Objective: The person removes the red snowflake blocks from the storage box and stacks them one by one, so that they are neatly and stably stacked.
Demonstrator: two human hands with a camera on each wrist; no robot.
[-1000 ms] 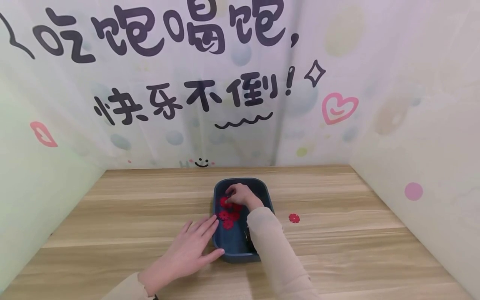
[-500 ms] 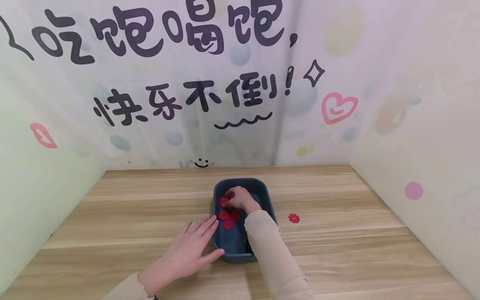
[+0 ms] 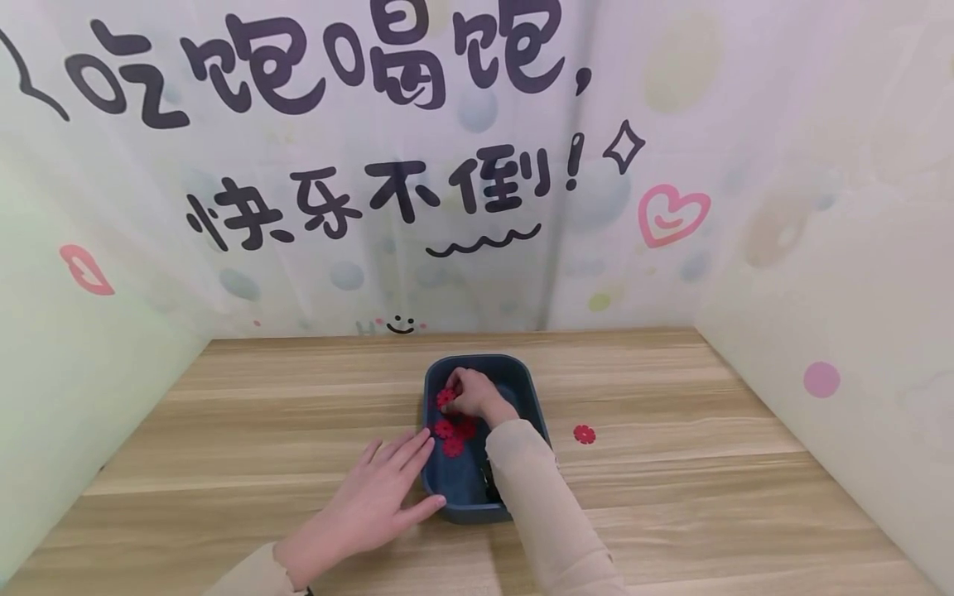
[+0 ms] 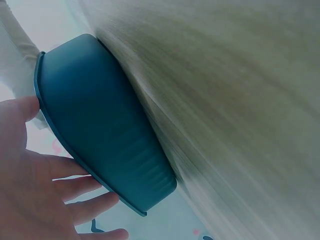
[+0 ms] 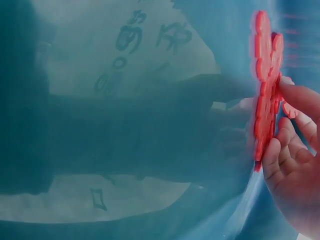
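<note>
My right hand (image 3: 477,396) reaches into a dark blue bin (image 3: 455,514) and pinches a red flower-shaped disc (image 3: 445,397) near the far left wall. Several more red discs (image 3: 453,446) lie flat on the bin's floor, just below that hand. In the right wrist view, thumb and fingers (image 5: 295,97) curl about a small red disc (image 5: 290,110), beside a row of other discs (image 5: 262,55). My left hand (image 3: 373,497) has its fingers spread and straight, their tips touching the bin's left rim; the left wrist view shows the same contact along the rim (image 4: 75,159).
One red disc (image 3: 585,434) lies on the wood-grain table (image 3: 671,497) to the right of the bin. A dark object (image 3: 491,484) inside the bin is partly hidden by my right sleeve (image 3: 544,505). A printed white curtain (image 3: 477,281) hangs behind the table.
My right hand has shifted slightly toward me and left, and a red disc now shows raised at its fingertips. The left hand has kept its place at the rim.
</note>
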